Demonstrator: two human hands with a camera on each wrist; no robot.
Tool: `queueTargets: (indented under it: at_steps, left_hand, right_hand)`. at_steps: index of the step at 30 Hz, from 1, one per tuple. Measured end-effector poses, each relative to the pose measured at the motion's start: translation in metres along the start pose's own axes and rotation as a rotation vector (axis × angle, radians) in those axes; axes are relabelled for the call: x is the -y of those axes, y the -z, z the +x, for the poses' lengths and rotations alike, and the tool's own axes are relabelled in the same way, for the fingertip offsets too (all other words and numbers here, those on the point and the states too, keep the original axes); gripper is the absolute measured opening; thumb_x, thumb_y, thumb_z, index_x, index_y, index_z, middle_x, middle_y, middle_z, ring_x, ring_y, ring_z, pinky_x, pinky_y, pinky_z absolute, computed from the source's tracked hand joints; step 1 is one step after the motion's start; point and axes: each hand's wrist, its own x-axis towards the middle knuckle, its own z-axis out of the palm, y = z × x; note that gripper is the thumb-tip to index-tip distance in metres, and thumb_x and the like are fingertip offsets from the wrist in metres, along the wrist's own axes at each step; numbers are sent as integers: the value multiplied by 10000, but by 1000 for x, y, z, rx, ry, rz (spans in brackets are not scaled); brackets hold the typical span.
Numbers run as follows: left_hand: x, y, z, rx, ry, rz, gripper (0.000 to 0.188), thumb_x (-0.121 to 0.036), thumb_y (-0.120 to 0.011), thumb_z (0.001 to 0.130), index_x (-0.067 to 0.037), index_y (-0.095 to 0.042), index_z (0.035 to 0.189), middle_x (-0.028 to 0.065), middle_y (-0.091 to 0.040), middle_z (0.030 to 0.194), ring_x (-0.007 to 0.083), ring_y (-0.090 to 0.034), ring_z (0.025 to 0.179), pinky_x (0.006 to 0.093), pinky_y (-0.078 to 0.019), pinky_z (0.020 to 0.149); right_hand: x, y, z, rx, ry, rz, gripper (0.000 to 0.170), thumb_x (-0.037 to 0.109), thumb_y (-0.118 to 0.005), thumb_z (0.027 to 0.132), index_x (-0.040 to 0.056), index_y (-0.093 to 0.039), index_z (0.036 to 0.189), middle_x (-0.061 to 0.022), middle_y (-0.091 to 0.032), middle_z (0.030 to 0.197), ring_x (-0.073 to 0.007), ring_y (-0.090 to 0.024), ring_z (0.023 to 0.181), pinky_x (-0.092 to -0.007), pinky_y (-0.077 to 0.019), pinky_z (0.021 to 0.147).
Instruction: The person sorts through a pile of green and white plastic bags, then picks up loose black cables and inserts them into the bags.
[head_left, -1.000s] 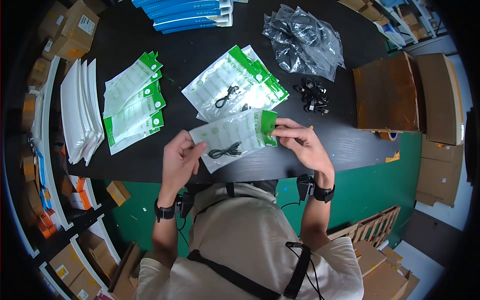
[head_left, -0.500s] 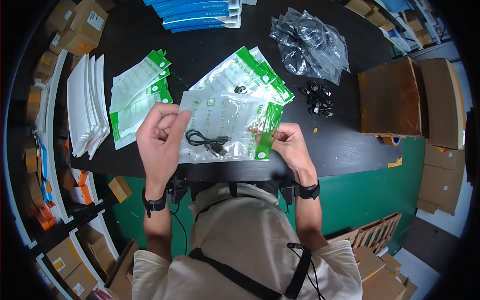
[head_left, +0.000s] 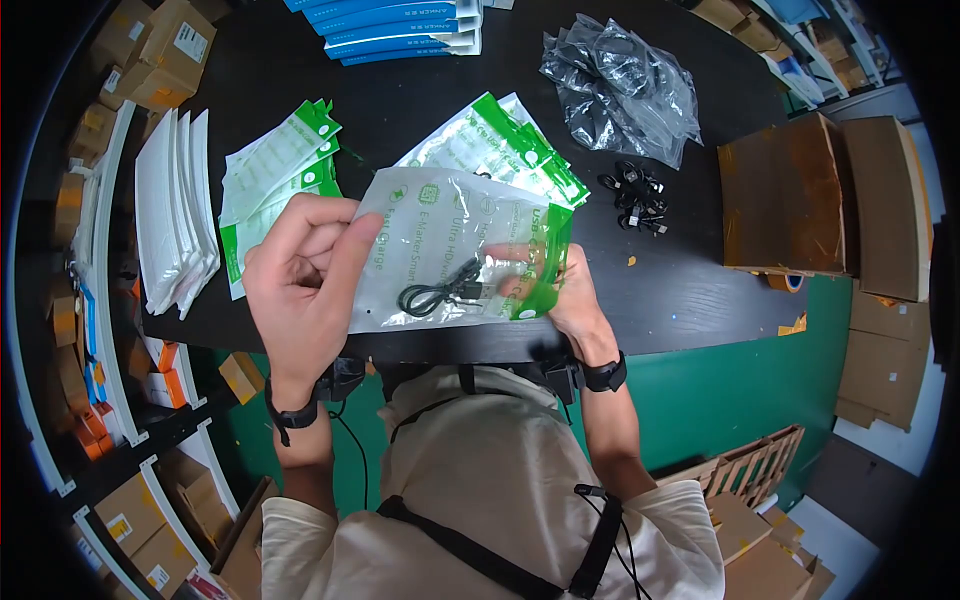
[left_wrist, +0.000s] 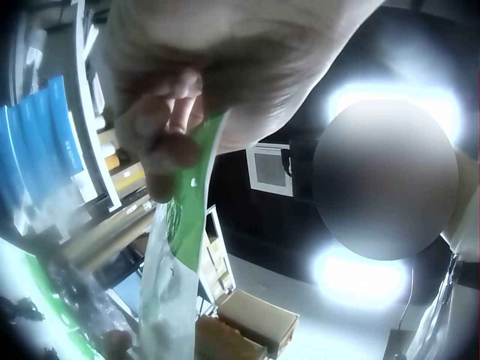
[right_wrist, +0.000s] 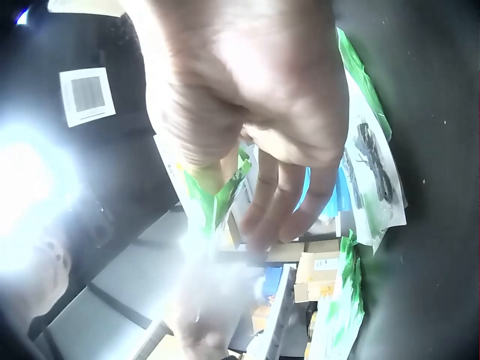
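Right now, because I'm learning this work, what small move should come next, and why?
Probably lower the clear pouch onto the green-edged pile just beyond it. A black cable already shows inside, the left hand and right hand both hold the pouch, and the pile seems to hold another bagged cable.

One printed pouch (head_left: 410, 235) holding one black USB cable (head_left: 425, 299); at least two stacked pouches (head_left: 465, 138) behind, at least two fanned pouches (head_left: 280, 155) leftward; at least three white mailers (head_left: 172, 215); at least four blue Anker boxes (head_left: 395, 32); one tape roll (head_left: 788, 284); tangled loose cables (head_left: 636, 200), uncountable.
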Motion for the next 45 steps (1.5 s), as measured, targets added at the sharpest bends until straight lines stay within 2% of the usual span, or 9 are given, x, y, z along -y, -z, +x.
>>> queueTargets:
  at_steps: [2, 7, 10, 14, 18, 23, 31, 35, 45]
  left_hand:
    - [-5, 2, 3, -6, -4, 15, 44, 27, -671, 930, 25, -633, 953, -33, -631, 692, -44, -411, 564, 170, -237, 504]
    - [-7, 2, 9, -18, 32, 25, 48, 27, -676, 926, 27, -639, 957, -37, -621, 684, -43, -405, 559, 174, -235, 503]
    - [-3, 2, 10, 0, 61, 26, 52, 24, -678, 926, 26, -639, 960, -43, -609, 675, -43, -404, 561, 174, -234, 504]
    - [2, 5, 11, 40, 85, 35, 54, 13, -679, 930, 24, -638, 965, -53, -590, 663, -43, -403, 568, 173, -236, 510]
    - [10, 11, 13, 51, 123, 6, 53, -2, -674, 940, 18, -634, 968, -61, -574, 656, -42, -394, 574, 172, -237, 515]
    - [23, 19, 11, 35, 157, 23, 51, -16, -665, 952, 11, -624, 967, -72, -552, 646, -35, -363, 571, 178, -227, 517]
    - [43, 32, 5, -29, 228, 71, 90, -82, -659, 971, -1, -622, 963, -82, -531, 630, -25, -326, 559, 195, -198, 515]
    - [61, 49, 6, -91, 197, 128, 117, -126, -668, 972, -14, -634, 964, -86, -533, 624, -21, -325, 554, 200, -202, 514]
    - [145, 139, 24, -480, 181, 300, 220, -266, -700, 955, -53, -687, 1012, -49, -580, 653, 7, -416, 593, 203, -275, 541]
  right_hand:
    - [-6, 2, 1, -15, -30, 11, 414, -107, -726, 732, -39, -715, 1140, -147, -714, 1145, -138, -687, 747, -272, -583, 689]
    - [-11, 7, 1, 25, 7, 30, 501, -103, -749, 724, -20, -689, 1215, -144, -677, 1245, -150, -688, 878, -285, -574, 763]
    - [0, -1, 1, 154, 25, 55, 523, -41, -750, 820, 27, -629, 1325, -49, -709, 1139, -58, -625, 870, -246, -535, 785]
    - [18, -3, 3, 350, 72, -188, 592, -63, -716, 823, 42, -578, 1389, -63, -657, 1258, -59, -602, 917, -245, -520, 829]
    - [27, -5, 7, 411, 6, -223, 615, -75, -757, 776, 32, -598, 1360, -86, -637, 1334, -122, -605, 1108, -288, -522, 888]
    - [13, -4, 10, 384, -94, -108, 540, -81, -728, 802, 20, -617, 1321, -74, -650, 1302, -111, -615, 1080, -276, -522, 875]
    - [6, 0, 9, 203, -76, -105, 348, -88, -620, 910, -10, -600, 1249, -102, -667, 1200, -127, -686, 914, -271, -565, 807]
    - [5, 4, 10, 10, -94, 43, 290, -72, -639, 897, 3, -646, 1177, -78, -735, 932, -66, -654, 752, -195, -524, 666]
    - [36, 92, -7, -758, 152, -715, 206, 59, -681, 918, 11, -696, 1117, -21, -711, 814, -38, -579, 654, -199, -434, 567]
